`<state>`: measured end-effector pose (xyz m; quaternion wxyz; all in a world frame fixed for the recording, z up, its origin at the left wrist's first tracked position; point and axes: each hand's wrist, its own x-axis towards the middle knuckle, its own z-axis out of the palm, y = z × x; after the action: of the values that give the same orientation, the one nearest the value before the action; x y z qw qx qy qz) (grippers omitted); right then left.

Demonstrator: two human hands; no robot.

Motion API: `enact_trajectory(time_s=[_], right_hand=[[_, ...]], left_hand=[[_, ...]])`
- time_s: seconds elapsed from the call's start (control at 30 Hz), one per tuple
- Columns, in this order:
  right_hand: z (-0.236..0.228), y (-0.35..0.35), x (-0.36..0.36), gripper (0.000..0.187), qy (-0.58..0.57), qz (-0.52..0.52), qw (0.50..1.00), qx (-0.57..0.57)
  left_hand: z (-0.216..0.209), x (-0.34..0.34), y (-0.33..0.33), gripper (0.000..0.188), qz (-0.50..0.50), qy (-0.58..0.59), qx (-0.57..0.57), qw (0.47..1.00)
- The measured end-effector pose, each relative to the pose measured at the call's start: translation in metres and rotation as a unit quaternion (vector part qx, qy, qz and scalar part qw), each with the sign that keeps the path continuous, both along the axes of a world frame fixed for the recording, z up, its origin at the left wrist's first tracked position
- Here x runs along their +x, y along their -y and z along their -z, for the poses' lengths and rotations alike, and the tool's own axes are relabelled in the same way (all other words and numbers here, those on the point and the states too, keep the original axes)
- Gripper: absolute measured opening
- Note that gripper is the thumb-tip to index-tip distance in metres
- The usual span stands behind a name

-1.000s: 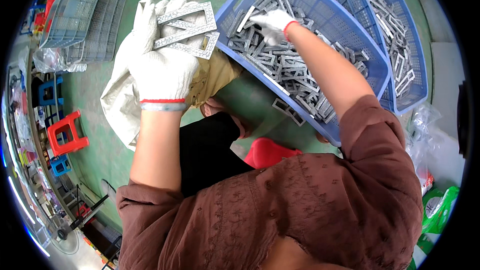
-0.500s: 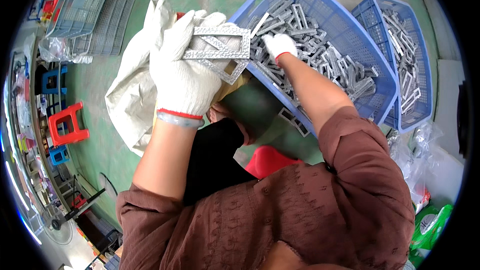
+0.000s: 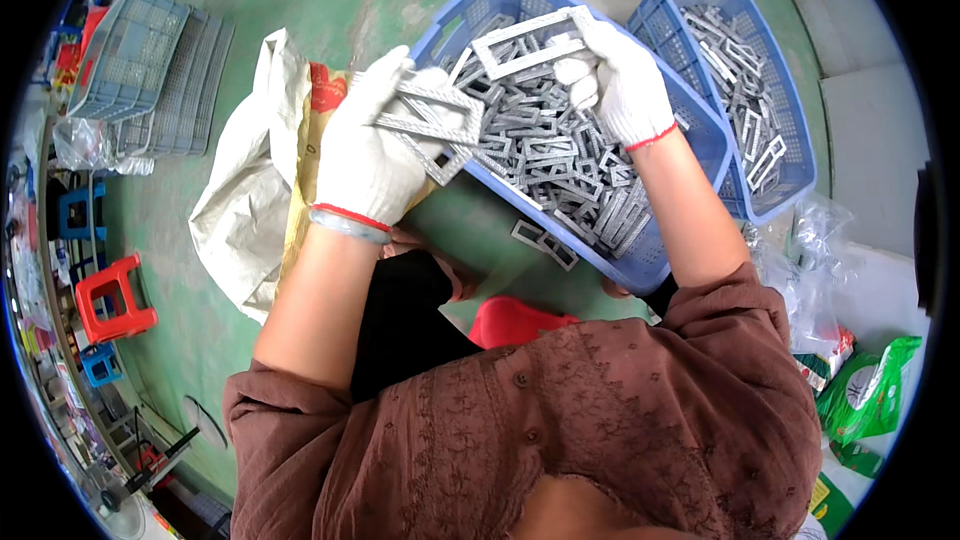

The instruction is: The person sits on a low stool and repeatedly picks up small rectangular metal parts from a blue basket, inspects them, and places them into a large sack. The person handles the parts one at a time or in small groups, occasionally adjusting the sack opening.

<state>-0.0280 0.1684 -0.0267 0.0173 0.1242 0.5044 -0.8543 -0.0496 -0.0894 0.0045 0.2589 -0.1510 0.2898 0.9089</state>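
My gloved left hand [image 3: 372, 140] is closed around a few silver rectangular metal frames [image 3: 462, 125], which overlap and stick out to its right. In my gloved right hand [image 3: 625, 80] is one more rectangular metal frame [image 3: 487, 58], pinched at its end and raised over a blue plastic crate [image 3: 690, 120]. Many similar frames [image 3: 545, 150] fill that crate in a jumbled heap. Just left of my left hand, a white woven sack [image 3: 250, 180] with a yellow edge stands partly folded open; the hand hides some of it.
A second blue crate [image 3: 800, 155] of metal frames stands to the right. One loose frame [image 3: 545, 243] lies on the green floor beside the nearer crate. At left are grey-blue crates [image 3: 130, 60] and a red stool [image 3: 117, 297]. Clear plastic bags [image 3: 800, 270] lie at right.
My right hand has risen out of the heap in the crate and now holds up a metal frame. My left hand keeps its frames, which have tilted slightly.
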Motion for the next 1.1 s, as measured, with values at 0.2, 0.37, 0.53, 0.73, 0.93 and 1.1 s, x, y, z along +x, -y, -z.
enact_trajectory(time_s=[0.2, 0.37, 0.53, 0.73, 0.93, 1.1], right_hand=[[-0.013, 0.024, 0.033, 0.030, -0.087, -0.051, 0.992, -0.069], [-0.030, 0.033, 0.047, 0.032, -0.083, -0.024, 0.995, 0.039], [-0.052, 0.036, 0.056, 0.035, -0.068, -0.041, 0.989, 0.123], [-0.057, 0.030, 0.057, 0.041, -0.336, -0.075, 0.826, 0.446], [-0.065, 0.043, 0.064, 0.044, -0.463, 0.004, 0.602, 0.651], [-0.085, 0.059, 0.077, 0.040, -0.463, 0.005, 0.532, 0.709]], left_hand=[[0.002, 0.022, -0.034, 0.055, 0.108, -0.051, 0.070, 0.990], [-0.012, 0.026, -0.031, 0.053, 0.137, -0.080, 0.087, 0.983], [-0.030, 0.029, -0.031, 0.050, 0.124, -0.039, 0.166, 0.978], [-0.022, 0.022, -0.023, 0.046, 0.051, 0.008, 0.082, 0.995], [-0.020, 0.017, -0.015, 0.058, 0.046, -0.038, 0.157, 0.986], [-0.027, 0.021, -0.012, 0.063, 0.029, -0.013, 0.179, 0.983]])
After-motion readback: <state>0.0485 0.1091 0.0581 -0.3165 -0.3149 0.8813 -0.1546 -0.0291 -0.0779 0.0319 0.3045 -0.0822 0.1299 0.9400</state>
